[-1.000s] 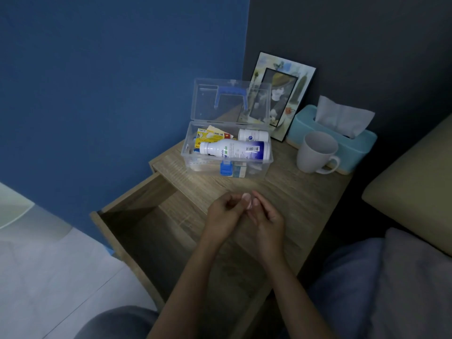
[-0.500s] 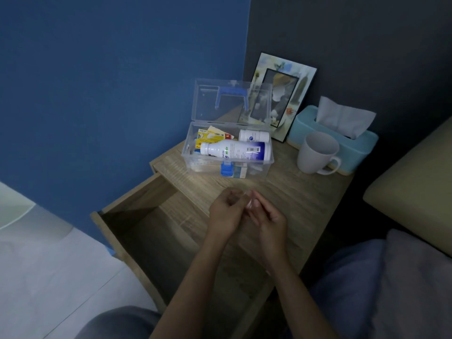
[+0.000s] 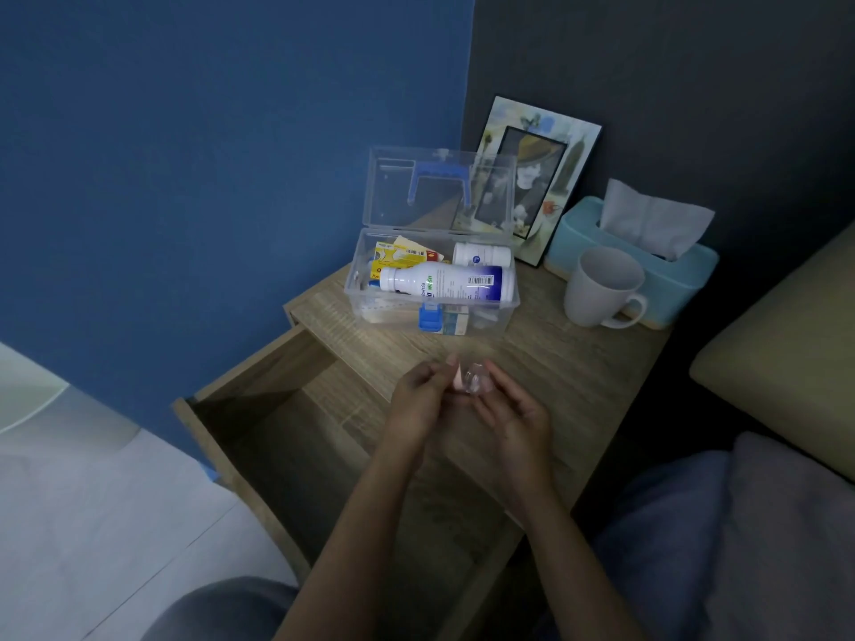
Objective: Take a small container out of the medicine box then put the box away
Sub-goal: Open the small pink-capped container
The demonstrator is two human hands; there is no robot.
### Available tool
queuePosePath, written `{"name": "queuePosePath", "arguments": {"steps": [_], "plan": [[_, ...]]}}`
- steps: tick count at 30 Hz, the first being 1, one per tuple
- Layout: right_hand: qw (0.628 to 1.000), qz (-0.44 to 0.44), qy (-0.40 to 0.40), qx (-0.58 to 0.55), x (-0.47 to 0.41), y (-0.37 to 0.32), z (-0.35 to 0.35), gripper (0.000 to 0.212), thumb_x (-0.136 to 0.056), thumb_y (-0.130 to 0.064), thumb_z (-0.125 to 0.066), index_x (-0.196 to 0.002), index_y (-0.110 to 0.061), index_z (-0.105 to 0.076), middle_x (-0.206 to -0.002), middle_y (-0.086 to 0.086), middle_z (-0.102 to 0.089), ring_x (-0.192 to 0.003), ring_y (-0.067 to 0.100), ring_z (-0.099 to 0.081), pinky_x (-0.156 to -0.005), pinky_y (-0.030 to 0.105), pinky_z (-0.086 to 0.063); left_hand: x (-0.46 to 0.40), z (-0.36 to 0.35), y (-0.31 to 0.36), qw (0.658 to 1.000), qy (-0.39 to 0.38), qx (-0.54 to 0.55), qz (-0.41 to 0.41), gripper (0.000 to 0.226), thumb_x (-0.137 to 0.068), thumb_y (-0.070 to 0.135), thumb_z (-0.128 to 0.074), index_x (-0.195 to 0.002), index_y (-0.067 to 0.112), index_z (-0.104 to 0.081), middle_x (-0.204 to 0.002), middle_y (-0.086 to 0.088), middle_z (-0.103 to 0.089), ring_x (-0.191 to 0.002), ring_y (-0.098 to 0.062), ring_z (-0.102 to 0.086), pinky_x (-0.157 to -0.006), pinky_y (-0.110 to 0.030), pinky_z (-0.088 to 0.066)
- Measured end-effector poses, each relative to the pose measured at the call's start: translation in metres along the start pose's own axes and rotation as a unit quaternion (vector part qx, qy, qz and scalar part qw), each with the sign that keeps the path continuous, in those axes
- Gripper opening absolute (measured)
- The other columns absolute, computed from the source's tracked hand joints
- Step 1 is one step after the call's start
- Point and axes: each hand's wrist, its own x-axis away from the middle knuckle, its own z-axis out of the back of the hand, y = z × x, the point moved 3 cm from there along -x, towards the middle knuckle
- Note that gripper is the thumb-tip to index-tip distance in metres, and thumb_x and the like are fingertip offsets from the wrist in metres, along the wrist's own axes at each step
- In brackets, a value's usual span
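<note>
Fingertips of the left hand (image 3: 423, 400) and right hand (image 3: 513, 418) pinch a small clear round container (image 3: 473, 380) above the woodgrain nightstand (image 3: 555, 363). Behind stands the open transparent medicine box (image 3: 486, 323); its white bottle (image 3: 446, 282) carries a barcode, print unreadable.

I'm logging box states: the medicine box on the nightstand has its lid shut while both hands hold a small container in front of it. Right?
Not quite. The head view shows the medicine box with its lid open, standing upright; the rest holds.

White mug (image 3: 601, 289) just before a blue tissue box (image 3: 647, 270), framed picture (image 3: 536, 178) leaning behind
</note>
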Motion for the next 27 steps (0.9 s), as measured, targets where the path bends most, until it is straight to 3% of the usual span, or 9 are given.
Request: {"name": "queuePosePath", "arguments": {"steps": [4, 6, 9, 12, 15, 17, 21, 25, 27], "plan": [[1.000, 0.007, 0.003, 0.001, -0.004, -0.001, 0.005, 0.023, -0.088, -0.005, -0.062, -0.108, -0.015, -0.069, -0.099, 0.005, -0.076, -0.098, 0.020, -0.071, -0.081, 0.022, -0.057, 0.003, 0.002, 0.001, 0.997, -0.056, 0.050, 0.010, 0.031, -0.091, 0.027, -0.056, -0.099, -0.001, -0.067, -0.095, -0.018, -0.072, -0.076, -0.016, -0.069, -0.062, -0.017, -0.049], [1.000, 0.000, -0.016, 0.007, -0.007, -0.002, 0.006, 0.029, -0.089, -0.006, -0.061, -0.114, -0.020, -0.065, -0.102, 0.003, -0.074, -0.099, 0.019, -0.071, -0.080, 0.021, -0.057, 0.004, 0.003, 0.001, 0.992, -0.087, 0.086, 0.018, 0.019, -0.092, 0.017, -0.054, -0.099, 0.004, -0.066, -0.092, -0.012, -0.071, -0.068, -0.009, -0.070, -0.059, -0.013, -0.051], [0.999, -0.027, -0.041, -0.005, -0.009, -0.006, 0.009, 0.043, -0.086, -0.008, -0.063, -0.129, -0.010, -0.057, -0.107, 0.006, -0.073, -0.103, 0.021, -0.070, -0.089, 0.026, -0.057, 0.006, 0.003, 0.003, 0.984, -0.126, 0.126, 0.028, 0.024, -0.091, 0.009, -0.054, -0.110, -0.001, -0.064, -0.091, -0.008, -0.072, -0.073, -0.010, -0.070, -0.068, -0.015, -0.055], [0.999, -0.018, -0.032, 0.038, -0.009, -0.010, 0.018, 0.039, -0.075, -0.013, -0.074, -0.113, -0.008, -0.068, -0.107, 0.013, -0.073, -0.104, 0.024, -0.069, -0.091, 0.032, -0.056, 0.004, 0.007, 0.001, 0.980, -0.143, 0.137, 0.026, 0.021, -0.089, 0.005, -0.056, -0.106, -0.002, -0.066, -0.092, -0.012, -0.072, -0.081, -0.015, -0.070, -0.079, -0.019, -0.056], [0.993, -0.004, -0.020, 0.116, -0.011, -0.013, 0.030, 0.032, -0.077, -0.010, -0.075, -0.109, -0.011, -0.069, -0.108, 0.006, -0.074, -0.106, 0.021, -0.068, -0.090, 0.032, -0.055, 0.004, 0.010, -0.001, 0.980, -0.143, 0.135, 0.015, 0.019, -0.086, -0.002, -0.059, -0.105, -0.003, -0.062, -0.091, -0.014, -0.070, -0.086, -0.019, -0.069, -0.088, -0.024, -0.054], [0.987, -0.008, -0.033, 0.156, -0.012, -0.014, 0.034, 0.040, -0.079, -0.011, -0.074, -0.118, -0.016, -0.066, -0.112, -0.004, -0.071, -0.104, 0.006, -0.066, -0.090, 0.021, -0.052, 0.005, 0.013, -0.002, 0.989, -0.124, 0.079, -0.007, 0.031, -0.082, -0.004, -0.064, -0.113, -0.005, -0.060, -0.096, -0.013, -0.070, -0.093, -0.018, -0.068, -0.089, -0.024, -0.053], [0.964, 0.030, -0.059, 0.258, -0.011, -0.015, 0.034, 0.034, -0.082, -0.009, -0.071, -0.115, -0.011, -0.067, -0.103, -0.011, -0.068, -0.087, -0.018, -0.063, -0.075, 0.002, -0.047, 0.007, 0.014, -0.003, 0.991, -0.078, -0.070, -0.083, 0.040, -0.075, -0.011, -0.070, -0.113, 0.000, -0.066, -0.095, -0.004, -0.071, -0.077, 0.007, -0.068, -0.065, -0.009, -0.050], [0.944, 0.075, -0.060, 0.317, -0.010, -0.013, 0.034, 0.023, -0.078, -0.010, -0.075, -0.099, -0.017, -0.068, -0.098, -0.010, -0.071, -0.089, -0.010, -0.065, -0.079, 0.010, -0.051, 0.005, 0.012, -0.007, 0.971, -0.047, -0.158, -0.174, 0.040, -0.065, -0.012, -0.076, -0.099, 0.010, -0.071, -0.090, 0.008, -0.068, -0.076, 0.009, -0.066, -0.075, -0.017, -0.052], [0.927, 0.099, -0.062, 0.356, -0.008, -0.012, 0.035, 0.024, -0.080, -0.014, -0.073, -0.102, -0.024, -0.067, -0.102, -0.015, -0.070, -0.095, -0.008, -0.064, -0.084, 0.012, -0.049, 0.007, 0.010, -0.006, 0.939, -0.030, -0.246, -0.240, 0.035, -0.066, -0.002, -0.078, -0.096, 0.015, -0.074, -0.088, 0.017, -0.065, -0.080, 0.008, -0.062, -0.079, -0.016, -0.049]]}}
